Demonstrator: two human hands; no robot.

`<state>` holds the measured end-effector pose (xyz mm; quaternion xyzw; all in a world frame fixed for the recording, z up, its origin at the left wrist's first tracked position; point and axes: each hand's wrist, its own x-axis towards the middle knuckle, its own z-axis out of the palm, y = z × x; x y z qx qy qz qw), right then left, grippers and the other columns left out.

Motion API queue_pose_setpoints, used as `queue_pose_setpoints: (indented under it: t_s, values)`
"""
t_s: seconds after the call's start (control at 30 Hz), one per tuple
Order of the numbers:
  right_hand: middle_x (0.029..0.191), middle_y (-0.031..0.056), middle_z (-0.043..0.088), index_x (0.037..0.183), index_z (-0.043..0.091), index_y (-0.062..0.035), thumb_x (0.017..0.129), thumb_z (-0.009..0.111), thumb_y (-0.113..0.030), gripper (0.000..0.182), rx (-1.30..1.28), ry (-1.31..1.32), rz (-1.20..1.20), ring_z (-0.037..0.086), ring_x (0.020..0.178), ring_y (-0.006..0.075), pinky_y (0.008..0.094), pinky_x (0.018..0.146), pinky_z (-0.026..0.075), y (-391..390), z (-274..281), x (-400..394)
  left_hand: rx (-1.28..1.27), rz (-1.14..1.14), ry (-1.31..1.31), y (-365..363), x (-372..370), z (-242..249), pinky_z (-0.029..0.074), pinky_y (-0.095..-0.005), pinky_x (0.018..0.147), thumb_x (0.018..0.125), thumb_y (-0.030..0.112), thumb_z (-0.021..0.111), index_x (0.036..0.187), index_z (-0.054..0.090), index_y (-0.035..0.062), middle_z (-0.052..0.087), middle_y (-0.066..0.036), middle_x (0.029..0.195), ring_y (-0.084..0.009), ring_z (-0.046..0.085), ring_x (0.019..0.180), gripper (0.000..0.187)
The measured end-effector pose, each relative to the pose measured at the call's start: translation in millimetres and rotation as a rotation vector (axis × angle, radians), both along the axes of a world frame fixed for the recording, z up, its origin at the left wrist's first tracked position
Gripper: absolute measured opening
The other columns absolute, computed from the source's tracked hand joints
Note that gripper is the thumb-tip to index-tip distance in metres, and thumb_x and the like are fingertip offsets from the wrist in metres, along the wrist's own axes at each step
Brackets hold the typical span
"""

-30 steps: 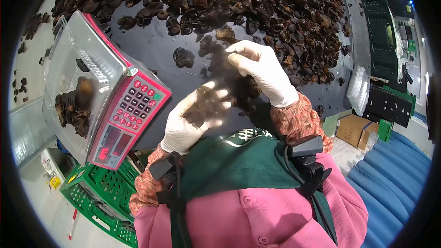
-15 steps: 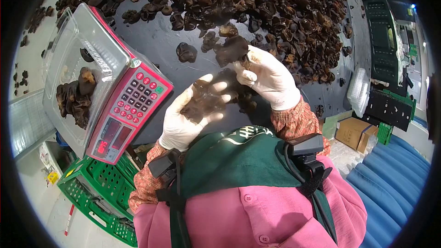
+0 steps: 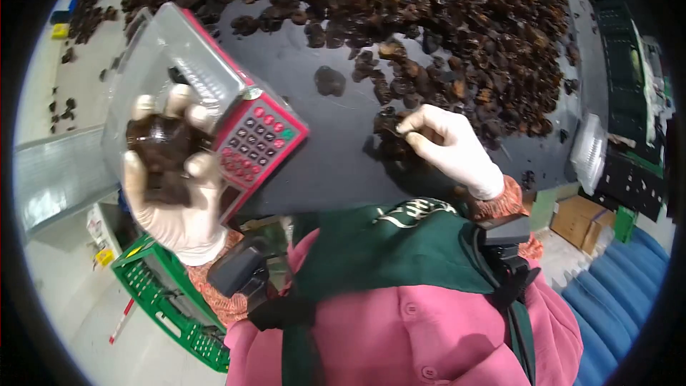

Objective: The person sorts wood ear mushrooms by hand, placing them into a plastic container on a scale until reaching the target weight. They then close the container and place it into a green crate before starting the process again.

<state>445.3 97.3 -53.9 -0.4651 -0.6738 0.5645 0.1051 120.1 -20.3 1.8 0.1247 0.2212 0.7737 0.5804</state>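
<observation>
My left hand (image 3: 175,193), in a white glove, holds a clump of dark wood ear mushrooms (image 3: 161,146) over the clear plastic tray (image 3: 186,57) that sits on the red scale (image 3: 261,139). My right hand (image 3: 450,146), also gloved, pinches a small dark mushroom (image 3: 389,125) just above the black tabletop (image 3: 336,150), next to a few loose pieces. A big heap of the same mushrooms (image 3: 429,21) covers the far part of the table.
A green plastic crate (image 3: 168,307) stands on the floor below the scale. Cardboard boxes (image 3: 575,218), black trays (image 3: 632,179) and a stack of clear trays (image 3: 589,150) are at the right. Blue material (image 3: 622,300) lies at the lower right.
My left hand has carried its mushrooms leftward from in front of me to over the tray on the scale. My right hand has dropped toward the tabletop onto a small piece.
</observation>
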Motion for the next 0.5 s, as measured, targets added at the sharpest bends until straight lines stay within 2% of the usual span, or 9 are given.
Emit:
queue_pose_setpoints:
  t_s: [0.07, 0.1, 0.13, 0.2, 0.27, 0.33, 0.4, 0.47, 0.5]
  values:
    - [0.076, 0.0009, 0.066, 0.100, 0.071, -0.0045, 0.088, 0.068, -0.011, 0.014, 0.087, 0.024, 0.051, 0.054, 0.063, 0.0062, 0.0244, 0.059, 0.045, -5, -7, 2, 0.008, 0.282, 0.304, -6, -27, 24, 0.056, -0.0415, 0.094, 0.102, 0.018, 0.057, 0.148, 0.041, 0.0013, 0.049, -0.027, 0.144, -0.0336, 0.056, 0.126, 0.052]
    - [0.075, 0.0007, 0.065, 0.099, 0.071, -0.0043, 0.088, 0.067, -0.011, 0.013, 0.064, 0.090, 0.052, 0.053, 0.062, 0.0062, 0.0248, 0.058, 0.044, -8, -9, 5, -0.127, 0.529, 0.610, -4, -33, 30, 0.054, -0.0401, 0.097, 0.103, 0.015, 0.055, 0.148, 0.042, -0.0008, 0.053, -0.025, 0.141, -0.0311, 0.059, 0.122, 0.049]
    - [0.076, 0.0009, 0.065, 0.099, 0.071, -0.0041, 0.088, 0.067, -0.010, 0.013, 0.075, 0.096, 0.066, 0.053, 0.062, 0.0061, 0.0248, 0.058, 0.044, -8, -9, 5, -0.226, 0.665, 0.828, -2, -45, 25, 0.050, -0.0391, 0.104, 0.102, 0.011, 0.058, 0.142, 0.052, 0.0017, 0.057, -0.021, 0.140, -0.0274, 0.059, 0.124, 0.042]
    - [0.077, 0.0012, 0.065, 0.099, 0.070, -0.0037, 0.088, 0.067, -0.009, 0.013, 0.101, 0.081, 0.072, 0.053, 0.062, 0.0060, 0.0247, 0.058, 0.044, -10, -4, 13, -0.549, 0.741, 1.279, 6, -40, 17, 0.048, -0.0356, 0.105, 0.100, 0.009, 0.061, 0.134, 0.061, 0.0009, 0.064, -0.014, 0.131, -0.0222, 0.062, 0.118, 0.035]
    - [0.081, 0.0040, 0.067, 0.099, 0.069, -0.0022, 0.088, 0.067, -0.008, 0.013, 0.054, 0.059, 0.018, 0.057, 0.067, 0.0079, 0.0258, 0.061, 0.047, -13, -1, 23, -0.610, 0.543, 1.941, 2, -60, -2, 0.046, -0.0340, 0.105, 0.097, 0.009, 0.066, 0.130, 0.065, 0.0025, 0.066, -0.010, 0.126, -0.0189, 0.060, 0.117, 0.033]
    - [0.084, 0.0054, 0.067, 0.099, 0.069, -0.0016, 0.088, 0.067, -0.008, 0.013, 0.026, 0.121, -0.037, 0.058, 0.069, 0.0091, 0.0263, 0.063, 0.048, -16, -4, 37, -0.634, 0.382, 2.144, 1, -63, -12, 0.042, -0.0346, 0.108, 0.097, 0.010, 0.066, 0.130, 0.065, 0.0043, 0.066, -0.010, 0.128, -0.0211, 0.059, 0.121, 0.034]
    - [0.083, 0.0045, 0.066, 0.100, 0.068, -0.0013, 0.088, 0.067, -0.009, 0.014, 0.038, 0.020, -0.038, 0.059, 0.071, 0.0086, 0.0262, 0.063, 0.048, -15, 11, 51, -0.581, 0.586, 1.961, 6, -47, -13, 0.042, -0.0365, 0.109, 0.097, 0.012, 0.068, 0.133, 0.062, 0.0014, 0.064, -0.013, 0.132, -0.0234, 0.058, 0.124, 0.038]
    - [0.079, 0.0020, 0.064, 0.101, 0.068, -0.0016, 0.089, 0.067, -0.010, 0.015, 0.024, -0.025, -0.131, 0.057, 0.069, 0.0062, 0.0250, 0.060, 0.047, -23, 5, 75, -0.592, 0.847, 2.117, 12, -30, -1, 0.042, -0.0356, 0.109, 0.098, 0.013, 0.067, 0.133, 0.061, -0.0006, 0.063, -0.014, 0.133, -0.0220, 0.057, 0.124, 0.038]
    - [0.077, -0.0001, 0.062, 0.102, 0.069, -0.0015, 0.090, 0.066, -0.011, 0.015, -0.017, -0.062, -0.166, 0.053, 0.066, 0.0042, 0.0240, 0.057, 0.043, -26, 10, 83, -0.546, 0.866, 1.956, 12, -19, 2, 0.044, -0.0349, 0.107, 0.098, 0.012, 0.067, 0.132, 0.062, -0.0008, 0.064, -0.014, 0.131, -0.0216, 0.058, 0.123, 0.037]
